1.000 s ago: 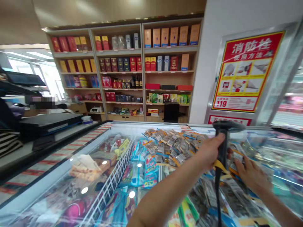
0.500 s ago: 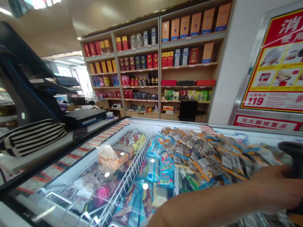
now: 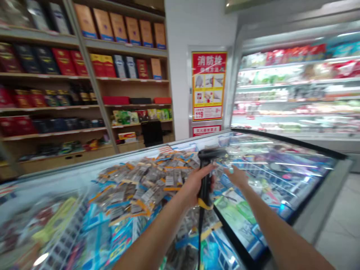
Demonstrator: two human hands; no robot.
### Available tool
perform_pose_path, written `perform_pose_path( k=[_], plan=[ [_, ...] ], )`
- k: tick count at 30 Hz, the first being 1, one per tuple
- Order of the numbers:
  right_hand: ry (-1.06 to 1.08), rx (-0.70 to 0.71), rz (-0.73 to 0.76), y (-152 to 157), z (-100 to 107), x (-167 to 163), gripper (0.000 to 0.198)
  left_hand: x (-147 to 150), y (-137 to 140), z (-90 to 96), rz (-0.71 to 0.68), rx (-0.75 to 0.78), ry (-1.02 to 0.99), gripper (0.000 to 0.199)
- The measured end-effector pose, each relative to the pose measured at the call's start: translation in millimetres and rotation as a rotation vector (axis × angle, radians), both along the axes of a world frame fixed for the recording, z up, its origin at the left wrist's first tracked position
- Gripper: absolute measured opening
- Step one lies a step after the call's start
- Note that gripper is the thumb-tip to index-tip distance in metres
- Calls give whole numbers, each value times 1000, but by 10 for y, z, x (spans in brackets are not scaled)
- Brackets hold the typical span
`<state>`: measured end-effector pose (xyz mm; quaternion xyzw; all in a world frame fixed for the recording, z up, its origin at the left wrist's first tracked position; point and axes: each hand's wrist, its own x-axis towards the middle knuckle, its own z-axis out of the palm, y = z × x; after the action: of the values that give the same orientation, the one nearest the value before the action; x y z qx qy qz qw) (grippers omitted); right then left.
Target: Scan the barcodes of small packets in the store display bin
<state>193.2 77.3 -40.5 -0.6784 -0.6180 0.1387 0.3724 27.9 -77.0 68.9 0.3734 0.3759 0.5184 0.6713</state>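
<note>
My left hand (image 3: 194,185) is wrapped round the grip of a black barcode scanner (image 3: 206,183) with a yellow-orange base. The scanner stands upright over the freezer, its head turned to the right and its cable hanging down. To the right of it, my right hand (image 3: 238,177) reaches in with fingers stretched toward the scanner; a small teal spot shows at the fingers, too blurred to name. Below and left of the hands lies a heap of small clear packets (image 3: 146,183) with orange and blue edges.
The chest freezer's glass lid (image 3: 298,165) with a black frame covers its right part. Blue bags (image 3: 120,236) and a white wire basket (image 3: 60,240) are at the lower left. Shelves of boxes (image 3: 129,63), a red poster (image 3: 209,86) and a lit refrigerated case (image 3: 295,90) stand behind.
The view has swung right. The left hand with the scanner now appears near the middle, and my right hand has come into view. The left-hand counter and screen are out of sight.
</note>
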Motion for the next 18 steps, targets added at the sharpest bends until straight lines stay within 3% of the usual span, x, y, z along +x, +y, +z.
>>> perform_pose_path(
  k=[4, 7, 9, 13, 18],
  plan=[
    [-15, -3, 103, -20, -6, -156, 44, 76, 55, -207, 30, 16, 156, 36],
    [21, 31, 26, 7, -9, -237, 43, 102, 36, -290, 82, -11, 143, 38],
    [97, 50, -24, 51, -9, -293, 43, 103, 27, -288, 115, -23, 106, 38],
    [387, 62, 29, 175, 31, -353, 40, 87, 11, -219, 134, -48, 45, 35],
    [526, 142, 36, 214, 267, 20, 31, 99, -62, -166, 104, -35, 51, 32]
  ],
)
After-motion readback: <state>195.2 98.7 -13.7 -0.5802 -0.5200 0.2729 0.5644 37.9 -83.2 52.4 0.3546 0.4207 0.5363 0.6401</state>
